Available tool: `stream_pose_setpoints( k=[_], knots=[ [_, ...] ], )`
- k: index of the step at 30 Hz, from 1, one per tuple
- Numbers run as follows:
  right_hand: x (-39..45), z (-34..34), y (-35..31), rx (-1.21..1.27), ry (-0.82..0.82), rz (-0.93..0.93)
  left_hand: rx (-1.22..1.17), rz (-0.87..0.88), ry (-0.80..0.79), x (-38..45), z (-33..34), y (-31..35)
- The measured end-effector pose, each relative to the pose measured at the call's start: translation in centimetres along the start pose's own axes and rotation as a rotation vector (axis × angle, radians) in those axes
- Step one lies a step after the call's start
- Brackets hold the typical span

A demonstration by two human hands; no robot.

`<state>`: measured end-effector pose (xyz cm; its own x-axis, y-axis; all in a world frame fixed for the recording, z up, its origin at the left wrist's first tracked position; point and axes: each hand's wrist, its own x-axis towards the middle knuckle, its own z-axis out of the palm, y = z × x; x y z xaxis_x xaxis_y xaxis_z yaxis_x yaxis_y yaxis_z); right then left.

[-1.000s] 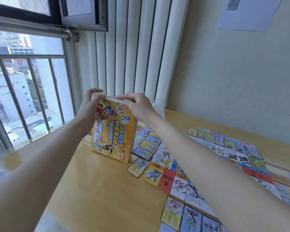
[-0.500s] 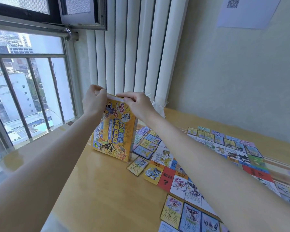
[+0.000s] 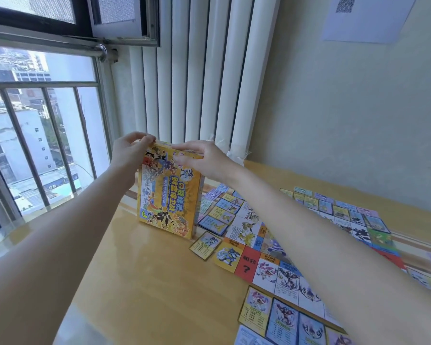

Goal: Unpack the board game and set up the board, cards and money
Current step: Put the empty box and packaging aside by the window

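Tilted a bit more upright than before, the box (image 3: 168, 192) is stood on end on the desk (image 3: 144, 275) left of the board (image 3: 271, 247), its top edge pinched by both the left hand (image 3: 131, 151) and right hand (image 3: 205, 159).

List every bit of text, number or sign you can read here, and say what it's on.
"?": red square of the board.
Large Chinese title on the yellow box, held upright by the left hand and right hand: too distorted to read.
QR code on the wall sheet: blurred.
Card tables and board prices: too small.
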<state>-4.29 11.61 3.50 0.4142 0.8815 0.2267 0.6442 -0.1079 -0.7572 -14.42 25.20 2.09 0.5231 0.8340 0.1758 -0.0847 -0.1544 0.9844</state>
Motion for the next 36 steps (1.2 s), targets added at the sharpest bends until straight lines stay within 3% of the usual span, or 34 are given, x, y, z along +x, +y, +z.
stream_pose_setpoints(
  k=[3,7,10,12,16,21,25,31,36],
  knots=[
    [0.0,-0.9,-0.3,-0.077,-0.026,-0.010,-0.053,0.059,0.108,-0.4,1.0,0.8],
    [-0.9,-4.8,-1.3,0.079,0.218,-0.048,-0.024,0.290,0.265,-1.0,3.1,4.0],
    [-2.9,-9.3,0.7,0.210,0.415,0.040,0.130,0.429,0.236,-1.8,6.4,5.0],
    [-5.4,-12.4,3.2,0.246,0.585,0.147,0.324,0.445,0.117,-2.4,10.1,4.4],
    [-12.9,-18.8,9.5,0.396,0.958,0.422,0.553,0.237,-0.262,-6.0,19.3,2.7],
    [-24.2,-26.2,16.8,0.464,1.250,0.640,0.075,-0.162,-0.727,-14.0,31.0,2.1],
    [-32.3,-30.9,20.3,0.650,1.394,0.670,0.068,-0.093,-1.040,-18.8,38.2,2.3],
    [-38.1,-34.2,24.3,0.611,1.494,0.707,0.138,-0.085,-1.184,-23.0,46.1,0.3],
    [-40.7,-35.4,27.5,0.466,1.512,0.859,0.238,-0.130,-1.220,-25.3,50.0,-1.6]
  ],
)
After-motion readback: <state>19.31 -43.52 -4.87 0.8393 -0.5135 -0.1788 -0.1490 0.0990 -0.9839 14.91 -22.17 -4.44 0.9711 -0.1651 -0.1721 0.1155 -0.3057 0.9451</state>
